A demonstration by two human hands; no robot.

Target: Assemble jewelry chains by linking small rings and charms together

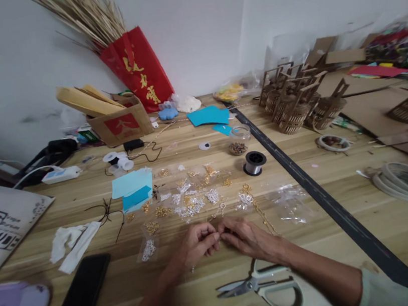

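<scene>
My left hand [200, 243] and my right hand [240, 234] meet over the wooden table, fingertips pinched together and almost touching. What they pinch is too small to make out. Just beyond the fingertips lies a thin silver chain [219, 210] with small rings. A gold chain [261, 211] runs past my right hand on its far side. Several clear bags of silver jewelry findings [191, 206] and gold findings [162, 211] are spread in front of my hands. Below my right wrist lie scissors [258, 284] with pale handles, blades parted and pointing left.
A spool of clear thread [254, 163] and a jar of beads [238, 144] stand farther back. Blue paper [133, 188], a black phone [77, 305] and white cloth gloves [74, 244] lie left. Small bamboo baskets [291, 102] and tape rolls [405, 180] are right, beyond a dark strip [307, 184].
</scene>
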